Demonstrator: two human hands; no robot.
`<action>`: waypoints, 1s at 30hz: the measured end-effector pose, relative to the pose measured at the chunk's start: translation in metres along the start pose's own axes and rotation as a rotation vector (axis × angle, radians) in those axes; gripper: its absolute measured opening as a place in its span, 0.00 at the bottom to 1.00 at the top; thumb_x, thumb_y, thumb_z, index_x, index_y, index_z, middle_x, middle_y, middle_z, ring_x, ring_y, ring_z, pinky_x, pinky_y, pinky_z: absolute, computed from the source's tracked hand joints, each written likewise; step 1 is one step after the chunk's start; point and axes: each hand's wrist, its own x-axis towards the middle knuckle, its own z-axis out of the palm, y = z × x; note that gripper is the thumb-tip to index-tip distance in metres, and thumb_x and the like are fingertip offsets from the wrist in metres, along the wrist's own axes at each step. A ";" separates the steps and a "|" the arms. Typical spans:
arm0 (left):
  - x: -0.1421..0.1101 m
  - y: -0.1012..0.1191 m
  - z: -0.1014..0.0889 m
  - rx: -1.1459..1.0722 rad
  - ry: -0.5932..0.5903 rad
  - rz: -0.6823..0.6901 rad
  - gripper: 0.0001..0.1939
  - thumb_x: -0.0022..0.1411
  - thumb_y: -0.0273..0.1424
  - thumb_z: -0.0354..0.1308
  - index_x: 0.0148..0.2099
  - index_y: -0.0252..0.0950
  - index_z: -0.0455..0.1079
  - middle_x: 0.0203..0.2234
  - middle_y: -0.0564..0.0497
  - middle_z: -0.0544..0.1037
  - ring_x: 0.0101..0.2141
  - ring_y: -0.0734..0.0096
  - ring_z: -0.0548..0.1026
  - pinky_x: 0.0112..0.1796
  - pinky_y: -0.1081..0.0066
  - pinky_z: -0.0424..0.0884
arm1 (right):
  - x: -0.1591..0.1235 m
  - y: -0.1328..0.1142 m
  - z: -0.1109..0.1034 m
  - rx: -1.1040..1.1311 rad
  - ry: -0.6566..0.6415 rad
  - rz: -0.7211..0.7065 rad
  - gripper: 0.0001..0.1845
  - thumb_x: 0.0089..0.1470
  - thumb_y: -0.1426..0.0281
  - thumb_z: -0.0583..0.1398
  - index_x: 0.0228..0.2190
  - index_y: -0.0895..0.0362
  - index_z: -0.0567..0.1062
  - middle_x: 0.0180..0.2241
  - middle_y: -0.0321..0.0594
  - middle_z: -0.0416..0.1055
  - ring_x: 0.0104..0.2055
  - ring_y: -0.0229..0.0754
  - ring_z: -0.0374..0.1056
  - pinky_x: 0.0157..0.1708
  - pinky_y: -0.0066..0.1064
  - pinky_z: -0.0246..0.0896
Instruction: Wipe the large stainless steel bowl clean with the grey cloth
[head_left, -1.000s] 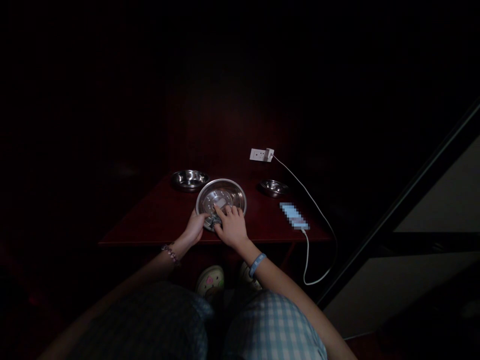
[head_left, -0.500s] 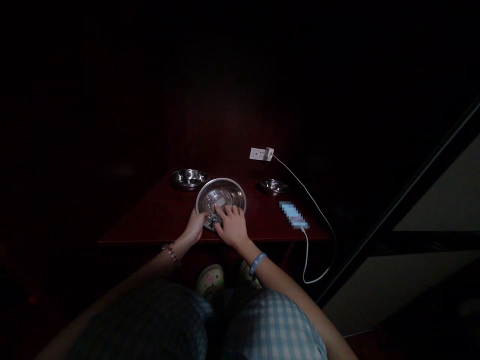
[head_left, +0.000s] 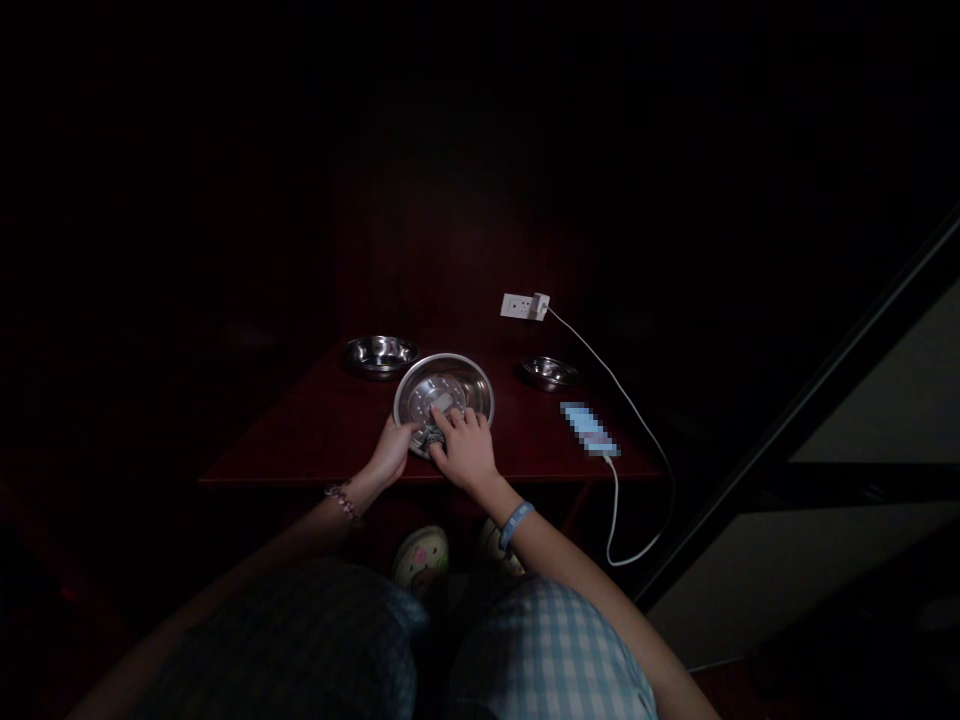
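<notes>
A shiny steel bowl point(head_left: 480, 385) stands tilted towards me near the table's front edge. My left hand point(head_left: 391, 450) grips its lower left rim, thumb inside and the other fingers hidden behind. My right hand point(head_left: 466, 450) reaches over the near rim with fingers apart. Its index finger is stretched out against the bowl's inner bottom, beside a pale rectangular patch point(head_left: 444, 400) that may be a label or a reflection. Between right thumb and index finger shows a small grey textured spot; I cannot tell whether it is an object or a reflection.
On the dark red table point(head_left: 300, 440), another steel bowl point(head_left: 380, 357) sits back left and a smaller one point(head_left: 550, 373) back right. A blurred-out phone point(head_left: 590, 428) lies at right, its white cable point(head_left: 630, 400) running to a wall socket point(head_left: 517, 306).
Both hands and the bowl keep nearly the same pose. The view has shifted very slightly; nothing has been picked up or let go.
</notes>
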 end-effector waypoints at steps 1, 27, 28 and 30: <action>0.000 0.000 0.000 -0.001 0.000 0.002 0.22 0.35 0.20 0.59 0.39 0.35 0.72 0.29 0.52 0.79 0.35 0.65 0.77 0.44 0.65 0.71 | 0.000 0.000 0.000 0.001 -0.003 0.001 0.32 0.62 0.60 0.52 0.65 0.55 0.61 0.55 0.50 0.69 0.57 0.55 0.57 0.55 0.46 0.50; 0.002 -0.007 -0.003 0.048 -0.006 0.042 0.25 0.36 0.21 0.57 0.42 0.36 0.71 0.32 0.52 0.79 0.36 0.65 0.76 0.46 0.63 0.71 | -0.003 0.002 0.001 0.054 0.050 -0.001 0.31 0.61 0.62 0.54 0.64 0.54 0.62 0.53 0.47 0.70 0.55 0.53 0.57 0.56 0.43 0.49; 0.003 -0.007 -0.003 0.049 -0.008 0.042 0.25 0.36 0.22 0.57 0.42 0.36 0.71 0.32 0.52 0.79 0.36 0.66 0.76 0.46 0.63 0.71 | -0.003 0.002 0.001 0.052 0.050 -0.004 0.31 0.61 0.61 0.54 0.64 0.54 0.62 0.52 0.47 0.70 0.55 0.53 0.58 0.56 0.44 0.49; 0.003 -0.008 -0.003 0.052 -0.017 0.043 0.25 0.35 0.22 0.57 0.42 0.35 0.71 0.33 0.51 0.79 0.36 0.65 0.76 0.47 0.63 0.70 | -0.003 0.001 0.001 0.050 0.049 -0.005 0.31 0.61 0.61 0.54 0.64 0.54 0.62 0.52 0.47 0.70 0.55 0.53 0.58 0.56 0.44 0.49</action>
